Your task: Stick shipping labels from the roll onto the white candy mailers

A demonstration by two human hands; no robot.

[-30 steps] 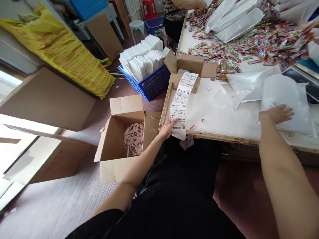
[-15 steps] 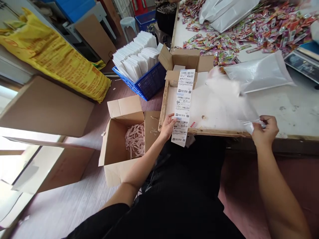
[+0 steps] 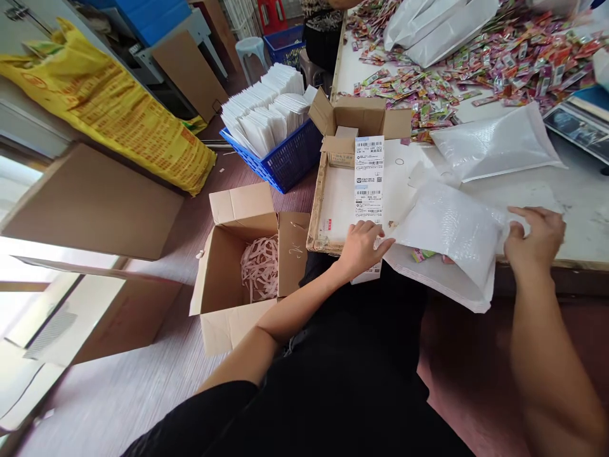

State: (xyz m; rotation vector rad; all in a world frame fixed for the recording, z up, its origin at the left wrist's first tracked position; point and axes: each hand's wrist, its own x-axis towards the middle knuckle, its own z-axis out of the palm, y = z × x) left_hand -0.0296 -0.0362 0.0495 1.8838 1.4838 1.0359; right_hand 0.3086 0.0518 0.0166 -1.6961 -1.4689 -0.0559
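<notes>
A white bubble mailer (image 3: pixel 447 219) lies at the table's front edge, its mouth gaping towards me. Colourful small packets (image 3: pixel 423 254) show inside the mouth. At its left corner is my left hand (image 3: pixel 364 247), thumb apart from the fingers, lying over a strip of printed labels (image 3: pixel 368 171). This strip runs from a small cardboard box (image 3: pixel 359 114) down past the table edge. My right hand (image 3: pixel 536 244) is by the mailer's right side, thumb and fingers apart; whether it touches the mailer is hard to tell.
A filled mailer (image 3: pixel 499 143) lies behind, near a scale (image 3: pixel 578 130) and a heap of packets (image 3: pixel 514 63). On the floor stand a blue basket (image 3: pixel 285 165) of white envelopes and an open carton (image 3: pixel 238 317) with paper strips. A person (image 3: pixel 323 32) is at the far end.
The mailer has come left and towards me, its mouth now facing me. My left hand has let go of the label strip's edge and moved right; my right hand has loosened its pinch.
</notes>
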